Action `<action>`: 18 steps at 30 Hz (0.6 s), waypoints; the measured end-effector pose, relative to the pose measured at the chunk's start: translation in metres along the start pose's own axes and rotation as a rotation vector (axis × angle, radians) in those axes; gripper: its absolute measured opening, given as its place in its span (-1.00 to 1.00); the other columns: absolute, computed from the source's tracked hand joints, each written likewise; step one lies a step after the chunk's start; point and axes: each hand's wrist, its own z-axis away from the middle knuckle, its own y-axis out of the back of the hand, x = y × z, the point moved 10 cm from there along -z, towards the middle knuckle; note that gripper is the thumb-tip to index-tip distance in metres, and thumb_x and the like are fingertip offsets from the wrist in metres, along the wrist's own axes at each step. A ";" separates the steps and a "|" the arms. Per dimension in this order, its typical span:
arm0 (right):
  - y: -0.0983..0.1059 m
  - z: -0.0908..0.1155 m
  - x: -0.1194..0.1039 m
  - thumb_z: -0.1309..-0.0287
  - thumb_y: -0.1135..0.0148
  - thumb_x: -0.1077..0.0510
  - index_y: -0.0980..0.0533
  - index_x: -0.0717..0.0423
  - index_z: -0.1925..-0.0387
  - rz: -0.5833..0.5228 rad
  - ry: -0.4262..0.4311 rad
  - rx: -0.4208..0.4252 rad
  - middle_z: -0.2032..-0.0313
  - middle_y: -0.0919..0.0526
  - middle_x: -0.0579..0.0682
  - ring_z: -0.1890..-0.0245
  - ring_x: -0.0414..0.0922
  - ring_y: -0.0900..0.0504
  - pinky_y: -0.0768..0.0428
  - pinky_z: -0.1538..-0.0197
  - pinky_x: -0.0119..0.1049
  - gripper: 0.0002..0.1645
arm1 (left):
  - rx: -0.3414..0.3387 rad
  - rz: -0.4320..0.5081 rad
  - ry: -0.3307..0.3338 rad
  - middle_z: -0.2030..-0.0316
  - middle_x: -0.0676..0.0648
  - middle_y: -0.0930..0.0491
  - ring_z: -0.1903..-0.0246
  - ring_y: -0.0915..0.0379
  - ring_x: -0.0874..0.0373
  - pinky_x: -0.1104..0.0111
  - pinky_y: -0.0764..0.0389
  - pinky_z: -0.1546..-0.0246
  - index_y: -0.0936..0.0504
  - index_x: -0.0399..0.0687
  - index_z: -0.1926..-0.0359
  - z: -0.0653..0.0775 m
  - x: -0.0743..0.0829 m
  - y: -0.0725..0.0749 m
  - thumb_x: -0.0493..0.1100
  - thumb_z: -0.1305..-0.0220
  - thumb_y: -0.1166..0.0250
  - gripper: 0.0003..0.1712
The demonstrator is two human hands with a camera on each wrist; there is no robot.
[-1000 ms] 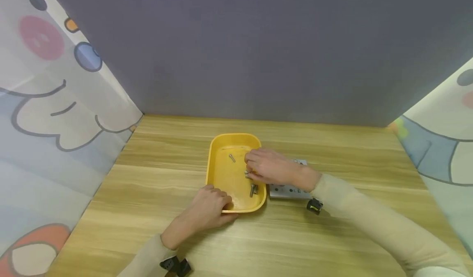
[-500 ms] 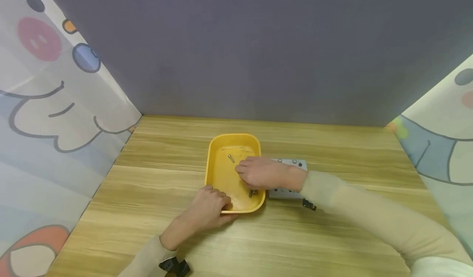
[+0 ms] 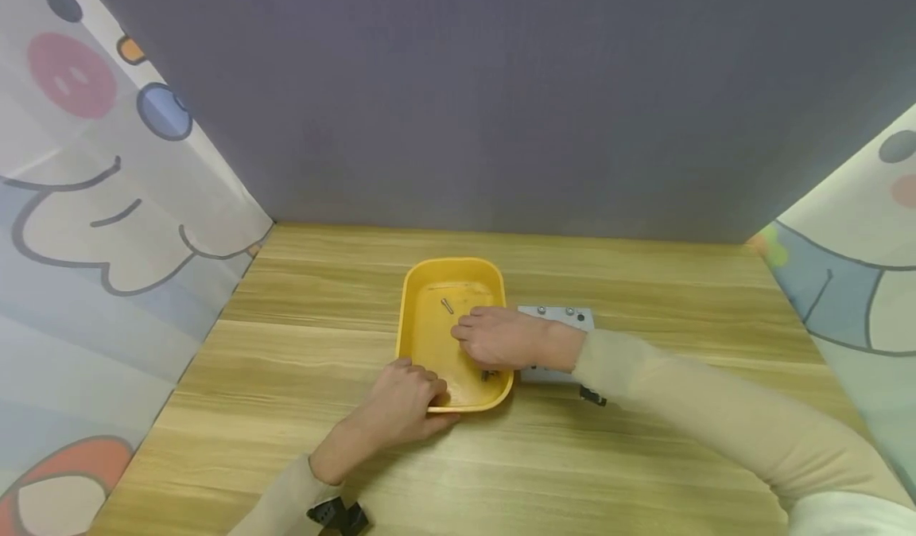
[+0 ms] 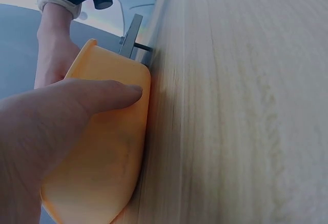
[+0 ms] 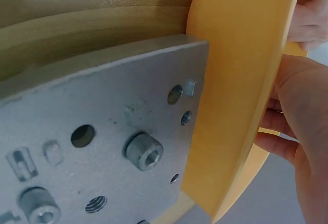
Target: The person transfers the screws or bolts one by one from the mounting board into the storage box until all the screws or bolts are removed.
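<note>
A yellow tray (image 3: 404, 313) stands on the table with small metal screws in it. One loose screw (image 3: 447, 306) lies toward its far end; more screws (image 3: 490, 375) sit near the right wall, partly covered by my right hand. My left hand (image 3: 408, 399) grips the tray's near left corner, fingers inside the rim; in the left wrist view its thumb (image 4: 110, 95) presses the outer wall. My right hand (image 3: 497, 337) reaches over the right rim into the tray, fingers bent downward. Its fingertips are hidden, so whether they pinch a screw does not show.
Just right of the tray lies a grey metal plate (image 3: 554, 313) with holes, partly under my right forearm. Socket-head screws (image 5: 144, 151) stand in it. A grey panel (image 3: 458, 99) rises behind the wooden table (image 3: 322, 281); cartoon-printed sheets (image 3: 143, 202) flank it.
My right hand has shifted left and slightly nearer within the tray, now covering screws that showed beside its fingers before. More of the metal plate is uncovered. My left hand has stayed put.
</note>
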 end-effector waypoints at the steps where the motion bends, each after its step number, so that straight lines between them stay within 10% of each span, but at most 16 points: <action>1: 0.000 0.000 0.000 -0.38 -0.24 0.02 -0.63 0.02 0.17 0.001 -0.001 -0.002 0.03 -0.62 -0.10 0.05 -0.13 -0.58 -0.52 -0.18 -0.24 -0.83 | 0.003 0.002 -0.002 0.67 0.31 -0.29 0.63 -0.16 0.40 0.44 -0.20 0.46 -0.46 0.27 0.62 0.000 0.000 0.001 0.35 -0.14 -0.43 -0.53; 18: 0.006 0.004 0.004 -0.38 -0.26 0.03 -0.64 0.06 0.10 0.010 -0.002 0.010 0.01 -0.62 -0.09 0.05 -0.13 -0.55 -0.51 -0.12 -0.25 -0.79 | -0.021 0.002 0.005 0.65 0.31 -0.35 0.62 -0.17 0.39 0.44 -0.23 0.44 -0.49 0.26 0.59 0.000 -0.001 -0.001 0.35 -0.17 -0.40 -0.55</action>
